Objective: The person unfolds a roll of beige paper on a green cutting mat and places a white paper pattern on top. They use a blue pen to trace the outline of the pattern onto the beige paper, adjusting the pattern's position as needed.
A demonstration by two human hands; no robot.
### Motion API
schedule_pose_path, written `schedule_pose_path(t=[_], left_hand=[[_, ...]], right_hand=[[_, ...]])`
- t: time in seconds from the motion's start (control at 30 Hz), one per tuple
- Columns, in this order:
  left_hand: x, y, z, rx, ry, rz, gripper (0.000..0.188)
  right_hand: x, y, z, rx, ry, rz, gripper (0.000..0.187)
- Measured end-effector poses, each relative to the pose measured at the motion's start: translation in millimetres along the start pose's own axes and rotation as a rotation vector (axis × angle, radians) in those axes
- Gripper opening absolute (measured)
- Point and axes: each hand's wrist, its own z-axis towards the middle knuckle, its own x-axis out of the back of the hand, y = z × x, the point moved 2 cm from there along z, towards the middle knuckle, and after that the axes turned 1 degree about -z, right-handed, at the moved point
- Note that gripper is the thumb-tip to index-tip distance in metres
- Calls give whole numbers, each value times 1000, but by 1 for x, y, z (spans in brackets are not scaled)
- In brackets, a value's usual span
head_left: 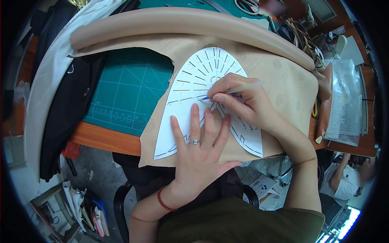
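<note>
likely, the white template [192, 88] lying on the brown sheet [289, 95] is light, thin and prone to slide or crease, so press its face beside the notch, as your flat, spread left grip [201, 152] does while your right grip [250, 103] pinches a pen [252, 86].

Workshop, apparently for leather or similar sheet goods. Indicated by a wooden workbench [111, 139], on which a green cutting mat [133, 87] printed with a grid is laid. The mat is partly covered by a tan sheet [291, 97], rolled along its far side; a slotted white template [182, 91] is placed on top. A metal ruler [217, 6] is set beyond the roll, and tangled brown cords [302, 36] are heaped at right. Black material [60, 121] is draped at left, above a grey floor [91, 166].
</note>
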Motion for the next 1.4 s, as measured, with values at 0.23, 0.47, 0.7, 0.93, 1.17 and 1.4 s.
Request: schedule_pose_path(t=[0.23,0.47,0.7,0.93,1.17,1.4], left_hand=[[-1,0,-1,-13,12,7,109],[-1,0,-1,-20,22,12,109],[1,1,-1,-2,14,-9,110],[3,1,1,-8,-9,-40,112],[5,1,1,-2,-14,-40,112],[5,1,2,-1,-11,-44,113]], right_hand=[[18,0,-10,-71,41,-46,8],[19,0,-24,-62,93,-58,8],[19,1,-30,-182,156,14,10],[13,1,-20,-62,155,-69,9],[16,6,-27,-152,184,-7,10],[25,0,-39,-184,182,-95,11]])
